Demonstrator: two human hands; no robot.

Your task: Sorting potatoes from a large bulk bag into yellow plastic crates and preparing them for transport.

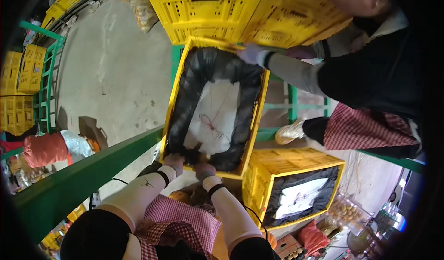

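Observation:
A yellow plastic crate (256, 135) lies before me, lined with crumpled black plastic, with a white sheet (215, 111) on its bottom that bears a thin reddish cord or drawn mark. At its near edge, toward the left corner, my left hand (174, 164) is closed on the rim. Farther right on the same edge, my right hand (204, 171) grips the rim too. Both hands look gloved, and white sleeves with black bands cover the wrists. The fingertips are partly hidden by the rim and the liner. A co-worker's gloved hand (250, 53) touches the far right corner.
Stacked yellow crates (204, 10) stand beyond. A second lined crate (267, 176) rests on its side at lower right. A green metal beam (100, 166) runs along my left. The co-worker's shoe (290, 131) is by a green frame at right. Bagged goods (347, 208) lie lower right.

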